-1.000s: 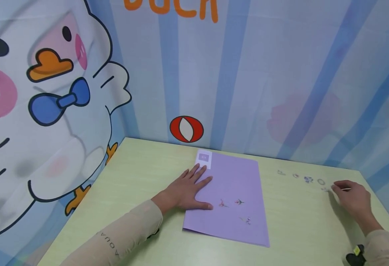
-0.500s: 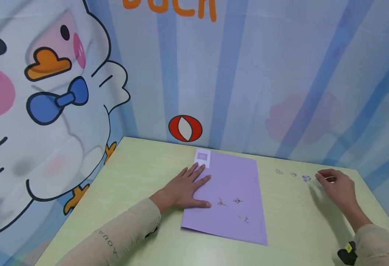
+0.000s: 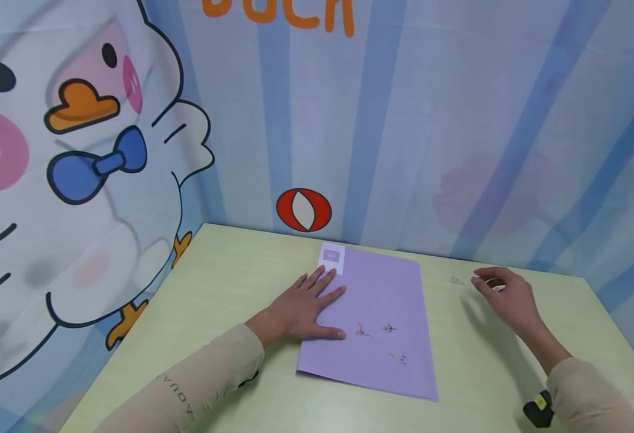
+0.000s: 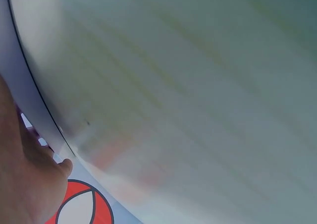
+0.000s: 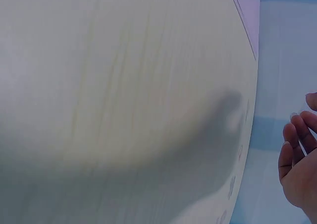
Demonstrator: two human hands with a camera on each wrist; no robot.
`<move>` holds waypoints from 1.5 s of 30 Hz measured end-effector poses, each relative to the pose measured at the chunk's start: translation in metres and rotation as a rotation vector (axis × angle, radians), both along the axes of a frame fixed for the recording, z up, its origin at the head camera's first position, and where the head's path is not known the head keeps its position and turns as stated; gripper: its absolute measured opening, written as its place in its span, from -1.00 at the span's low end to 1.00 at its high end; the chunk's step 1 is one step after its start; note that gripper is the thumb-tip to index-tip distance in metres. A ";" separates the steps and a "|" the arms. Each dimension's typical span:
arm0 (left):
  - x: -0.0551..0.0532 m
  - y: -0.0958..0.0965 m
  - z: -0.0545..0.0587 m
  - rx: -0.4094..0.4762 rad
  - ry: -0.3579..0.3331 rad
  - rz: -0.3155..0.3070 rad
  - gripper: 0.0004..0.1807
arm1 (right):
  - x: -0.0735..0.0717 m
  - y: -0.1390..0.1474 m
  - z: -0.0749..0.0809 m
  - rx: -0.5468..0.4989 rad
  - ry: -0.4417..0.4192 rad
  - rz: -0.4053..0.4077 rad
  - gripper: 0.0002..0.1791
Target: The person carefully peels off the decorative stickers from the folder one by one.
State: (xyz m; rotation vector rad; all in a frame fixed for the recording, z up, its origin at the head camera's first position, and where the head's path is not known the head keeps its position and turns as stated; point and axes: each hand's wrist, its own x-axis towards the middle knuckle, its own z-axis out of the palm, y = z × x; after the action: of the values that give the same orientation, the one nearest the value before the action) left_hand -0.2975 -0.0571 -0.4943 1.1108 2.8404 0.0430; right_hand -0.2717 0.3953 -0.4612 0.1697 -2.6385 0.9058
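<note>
My left hand (image 3: 303, 307) lies with fingers spread on the left part of a purple folder (image 3: 379, 300). Its thumb points toward several small flower stickers (image 3: 388, 328) on the cover. The right hand (image 3: 509, 297) is raised above the table, its fingers loosely bent and the thumb near the index finger. No object shows between its fingertips in the right wrist view. Just left of those fingertips a small faint sticker (image 3: 456, 280) lies on the table. More stickers (image 5: 231, 187) form a row below the right hand, which hides them in the head view.
A white label (image 3: 332, 257) with a purple square sits at the folder's top left corner. The pale green table (image 3: 230, 264) ends at a printed cloth backdrop (image 3: 393, 120) with a duck and stripes. A black wrist strap (image 3: 539, 410) shows by the right sleeve.
My right hand has moved left along the sticker row, covering several stickers seen earlier. The left hand and the folder have stayed in place.
</note>
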 end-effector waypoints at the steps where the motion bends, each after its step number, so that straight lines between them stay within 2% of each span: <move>1: 0.000 0.000 0.000 -0.002 0.002 0.000 0.12 | 0.000 -0.004 0.000 -0.003 0.003 0.015 -0.64; 8: -0.001 0.000 0.000 -0.009 0.008 0.004 0.13 | -0.001 -0.036 -0.002 -0.009 -0.001 0.113 -0.67; 15: -0.001 0.001 0.000 -0.013 0.006 0.006 0.13 | -0.001 -0.059 -0.003 -0.034 -0.011 0.170 -0.69; 22: -0.001 0.002 0.000 -0.007 -0.001 0.008 0.12 | -0.001 -0.073 -0.001 -0.035 -0.077 0.189 -0.67; 29: 0.000 0.002 -0.001 0.001 -0.005 0.010 0.12 | 0.001 -0.084 -0.004 0.032 -0.039 0.231 -0.71; 35: 0.000 0.002 -0.001 -0.008 -0.002 0.014 0.13 | 0.004 -0.095 -0.008 0.061 -0.042 0.280 -0.74; 45: 0.001 0.002 -0.002 -0.010 -0.006 0.021 0.14 | 0.007 -0.114 -0.020 0.054 -0.129 0.395 -0.78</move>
State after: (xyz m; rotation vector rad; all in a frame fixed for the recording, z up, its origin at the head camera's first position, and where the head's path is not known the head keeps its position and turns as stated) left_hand -0.2969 -0.0554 -0.4960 1.0773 2.8435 0.0331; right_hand -0.2644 0.2809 -0.4808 0.6869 -2.8024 0.9921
